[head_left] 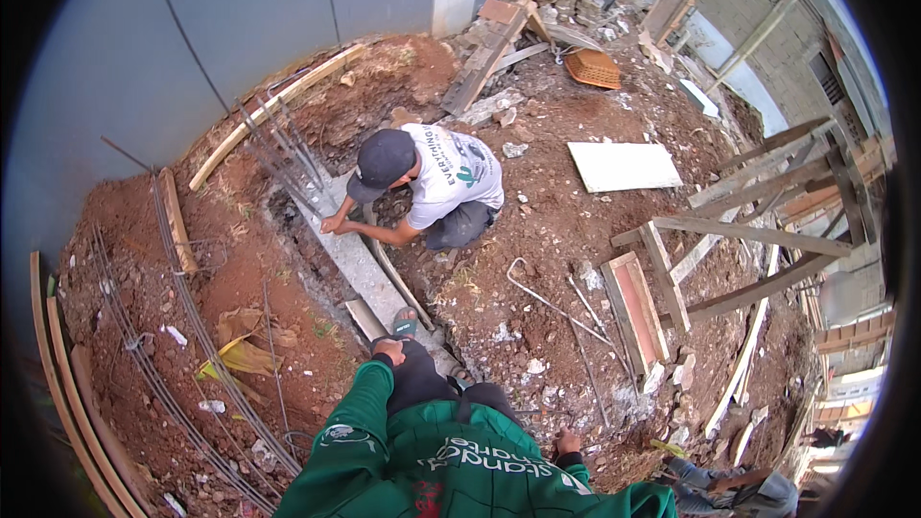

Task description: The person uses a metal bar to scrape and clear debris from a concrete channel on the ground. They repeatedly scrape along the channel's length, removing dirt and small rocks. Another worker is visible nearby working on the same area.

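Note:
My left hand [390, 351] rests on my left knee, its fingers drawn together and no object showing in it. My right hand [568, 442] hangs low by my right side with curled fingers, and nothing can be seen in it. My sandalled feet [406, 318] stand on a grey concrete strip [357, 267] laid in a trench. Ahead of me a co-worker [451, 173] in a cap crouches beside the strip. The co-worker's hands [336, 224] are at the base of upright steel rebar [299, 158]; what they hold is too small to tell.
Long bundled rebar [197, 345] and wooden boards [58, 374] lie on the left soil. A bent rod [537, 295], a white panel [625, 166] and a wooden frame [748, 230] are on the right. An orange basket [592, 68] lies farther off near the grey wall [259, 0].

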### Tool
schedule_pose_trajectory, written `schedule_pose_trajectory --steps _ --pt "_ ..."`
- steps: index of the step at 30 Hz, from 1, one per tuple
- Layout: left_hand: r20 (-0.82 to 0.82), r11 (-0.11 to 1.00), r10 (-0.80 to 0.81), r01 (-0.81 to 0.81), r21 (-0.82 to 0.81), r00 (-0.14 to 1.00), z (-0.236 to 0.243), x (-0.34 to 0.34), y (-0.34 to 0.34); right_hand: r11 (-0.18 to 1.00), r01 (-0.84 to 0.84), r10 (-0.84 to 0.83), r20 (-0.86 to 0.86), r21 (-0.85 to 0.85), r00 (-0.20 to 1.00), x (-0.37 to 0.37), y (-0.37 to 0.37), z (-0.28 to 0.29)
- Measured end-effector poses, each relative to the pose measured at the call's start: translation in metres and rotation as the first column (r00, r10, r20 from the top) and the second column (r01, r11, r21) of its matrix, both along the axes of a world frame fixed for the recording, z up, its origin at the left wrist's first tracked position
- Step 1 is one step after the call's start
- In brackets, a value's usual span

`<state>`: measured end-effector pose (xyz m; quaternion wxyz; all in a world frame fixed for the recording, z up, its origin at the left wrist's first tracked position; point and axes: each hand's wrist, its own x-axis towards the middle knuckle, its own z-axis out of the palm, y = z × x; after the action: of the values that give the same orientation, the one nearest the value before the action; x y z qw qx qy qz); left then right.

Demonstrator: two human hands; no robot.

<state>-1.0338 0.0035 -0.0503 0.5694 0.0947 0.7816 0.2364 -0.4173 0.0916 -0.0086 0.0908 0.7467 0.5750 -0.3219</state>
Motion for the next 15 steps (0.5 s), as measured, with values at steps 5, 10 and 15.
schedule_pose_trajectory --steps 5,10,15 --pt "-0.511 0.684 -0.684 0.702 -0.198 0.521 0.017 -0.007 -0.052 0.883 -0.371 0.446 0.269 -0.286 0.854 -0.024 -0.059 0.024" --pt "-0.099 0.971 0.237 -0.236 0.021 0.966 0.018 0.02 -0.013 0.972 -0.015 0.086 0.299 -0.232 0.95 0.02 -0.095 -0.008" --pt "-0.525 0.429 -0.82 0.852 -0.299 0.228 0.031 -0.043 0.033 0.969 0.15 -0.12 0.158 -0.197 0.98 -0.057 -0.091 -0.003"
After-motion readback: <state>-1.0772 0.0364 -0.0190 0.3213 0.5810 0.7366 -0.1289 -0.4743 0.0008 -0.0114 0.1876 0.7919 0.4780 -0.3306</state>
